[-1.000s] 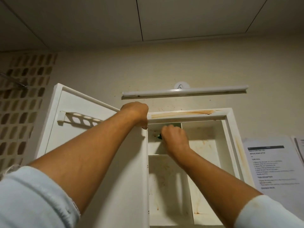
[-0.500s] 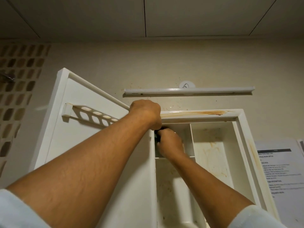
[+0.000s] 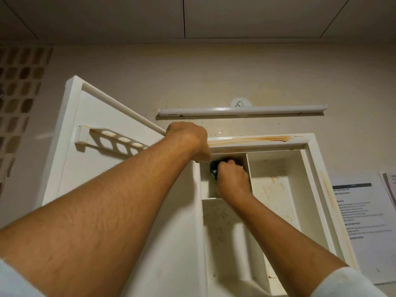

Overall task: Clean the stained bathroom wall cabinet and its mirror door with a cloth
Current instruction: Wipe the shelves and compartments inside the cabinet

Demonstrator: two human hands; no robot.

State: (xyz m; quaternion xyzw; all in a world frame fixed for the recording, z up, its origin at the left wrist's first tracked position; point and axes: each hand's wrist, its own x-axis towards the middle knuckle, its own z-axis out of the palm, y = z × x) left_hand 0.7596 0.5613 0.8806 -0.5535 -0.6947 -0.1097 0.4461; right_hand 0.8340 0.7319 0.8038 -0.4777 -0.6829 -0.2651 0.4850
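Note:
A white wall cabinet (image 3: 308,181) hangs open, with brown stains along its top edge and inside its compartments. Its door (image 3: 111,163) is swung out to the left, showing the white inner face with a slotted holder; the mirror side is hidden. My left hand (image 3: 188,140) grips the top corner where door and cabinet meet. My right hand (image 3: 232,181) is inside the upper left compartment, fingers curled round a dark cloth (image 3: 214,168) pressed to the compartment's upper left corner. Most of the cloth is hidden by my hand.
A white tube light (image 3: 242,111) is fixed to the wall just above the cabinet. Printed paper sheets (image 3: 362,221) hang on the wall to the right. A patterned tile wall (image 3: 17,93) lies at the far left.
My right hand has moved left with the cloth, from the middle of the upper compartment to its left corner. The view has shifted closer and up.

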